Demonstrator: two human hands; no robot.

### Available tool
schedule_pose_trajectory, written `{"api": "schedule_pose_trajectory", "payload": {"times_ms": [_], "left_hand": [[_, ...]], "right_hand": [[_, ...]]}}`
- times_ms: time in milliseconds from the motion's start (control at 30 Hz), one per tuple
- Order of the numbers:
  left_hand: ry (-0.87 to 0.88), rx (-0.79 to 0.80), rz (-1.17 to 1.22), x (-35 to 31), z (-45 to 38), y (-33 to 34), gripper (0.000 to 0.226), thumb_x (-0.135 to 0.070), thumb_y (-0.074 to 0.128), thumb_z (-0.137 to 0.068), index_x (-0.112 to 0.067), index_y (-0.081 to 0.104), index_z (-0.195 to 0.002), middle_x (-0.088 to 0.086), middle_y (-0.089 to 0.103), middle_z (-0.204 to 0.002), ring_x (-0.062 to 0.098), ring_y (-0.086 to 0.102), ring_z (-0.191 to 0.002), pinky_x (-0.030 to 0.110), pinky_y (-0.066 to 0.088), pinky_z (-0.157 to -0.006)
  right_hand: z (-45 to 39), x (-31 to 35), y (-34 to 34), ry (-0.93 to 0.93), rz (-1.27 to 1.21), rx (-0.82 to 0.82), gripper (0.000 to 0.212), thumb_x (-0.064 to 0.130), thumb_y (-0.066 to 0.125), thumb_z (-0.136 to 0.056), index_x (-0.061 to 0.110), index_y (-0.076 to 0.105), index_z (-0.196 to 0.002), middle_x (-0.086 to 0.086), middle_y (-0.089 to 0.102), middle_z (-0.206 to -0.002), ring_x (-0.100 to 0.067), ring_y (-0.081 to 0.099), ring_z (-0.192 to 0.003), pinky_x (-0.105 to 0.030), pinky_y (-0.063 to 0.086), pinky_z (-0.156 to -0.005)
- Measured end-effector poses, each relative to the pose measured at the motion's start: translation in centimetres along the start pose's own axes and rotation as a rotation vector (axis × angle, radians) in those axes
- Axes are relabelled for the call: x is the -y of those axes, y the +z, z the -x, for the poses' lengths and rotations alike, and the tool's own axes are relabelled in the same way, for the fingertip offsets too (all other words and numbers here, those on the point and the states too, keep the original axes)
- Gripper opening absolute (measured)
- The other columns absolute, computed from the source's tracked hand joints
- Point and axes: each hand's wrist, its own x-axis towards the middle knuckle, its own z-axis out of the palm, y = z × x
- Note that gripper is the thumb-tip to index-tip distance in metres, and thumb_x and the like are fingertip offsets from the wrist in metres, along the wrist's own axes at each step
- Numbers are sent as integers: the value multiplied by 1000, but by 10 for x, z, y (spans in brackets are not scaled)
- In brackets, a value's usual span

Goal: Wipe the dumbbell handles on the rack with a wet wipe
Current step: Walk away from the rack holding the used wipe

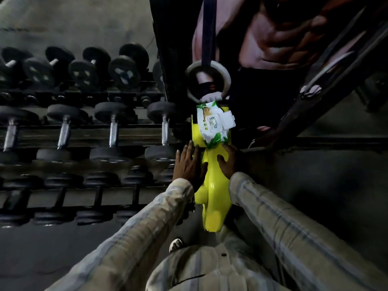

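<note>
From where I sit, this reads as the fetching step: no wipe is out yet, and no dumbbell handle is being touched. The wet wipe pack [216,123], white with green leaf print and its flap lid towards two o'clock, lies on top of a bright yellow plastic stand [212,181] at the centre of the view, just beside the right end of the dumbbell rack [88,135].

My left hand [188,164] lies flat against the stand's left edge at about nine o'clock from the pack, fingers straight and spread, holding nothing. My right hand [227,162] sits on the stand at five o'clock from the pack, fingers bent over the yellow plastic with the tips at the pack's lower corner. I cannot tell whether that grip has truly closed on the pack or only rests on the stand beneath it.

The task's own things, the chrome dumbbell handles [113,131], run along the rack's middle tier from nine to ten o'clock, with more dumbbells on the tiers above and below. A gymnastic ring [207,80] hangs on a strap at twelve o'clock above the pack.

Next, I judge, one hand should steady the pack while the other lifts the flap and draws out a single wipe; then I'd carry it left to the nearest handle [165,131], which stands just beside the stand.
</note>
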Motion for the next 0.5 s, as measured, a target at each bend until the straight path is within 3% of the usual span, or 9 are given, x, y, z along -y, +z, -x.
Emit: {"api": "schedule_pose_trajectory", "payload": {"times_ms": [67,133,200,267,333,433,500], "left_hand": [[-19,33,-38,0,-28,4,90,-61,10,-87,-9,25,-159,16,12,-169,34,15,-155,53,8,-125],[-39,34,-85,3,-56,12,74,-51,45,-98,-7,34,-156,19,22,-166,38,28,-151,58,20,-121],[-127,62,-135,2,-79,20,72,-36,74,-91,-7,46,-150,21,36,-160,40,44,-142,60,34,-113],[-157,67,-125,-6,-95,20,73,-36,69,-95,-9,38,-155,19,27,-164,39,36,-147,59,26,-118],[-168,91,-88,-16,-109,18,77,-45,53,-102,-12,17,-162,16,7,-169,34,13,-156,54,7,-125],[-227,68,-93,-27,-121,18,77,-51,43,-103,-15,8,-163,12,-1,-170,29,4,-157,49,1,-127],[-242,59,-70,-32,-127,21,77,-54,36,-101,-15,11,-163,12,3,-170,30,7,-157,50,2,-127]], "right_hand": [[-27,2,-6,-18,3,3,47,4,67,-91,-6,56,-135,-31,45,-143,-46,42,-137,-52,33,-115],[-52,8,-16,-53,-56,34,48,-7,63,-90,-9,52,-137,-32,42,-145,-45,41,-138,-53,34,-114],[-73,10,-25,-60,-103,64,51,-9,61,-91,-9,47,-140,-33,37,-148,-38,37,-140,-38,32,-116],[-97,3,-29,-80,-116,81,56,11,61,-92,-5,46,-143,-32,34,-150,-37,32,-143,-32,27,-116],[-123,-9,-30,-56,-94,118,71,35,55,-86,4,43,-149,-29,33,-153,-42,31,-145,-46,30,-117],[-138,-7,-32,-27,-164,171,72,20,58,-83,-6,37,-148,-32,34,-151,-45,32,-143,-43,24,-119],[-142,-6,-29,-31,-259,167,75,28,56,-86,-12,34,-146,-33,34,-150,-47,33,-143,-52,25,-120]]}}
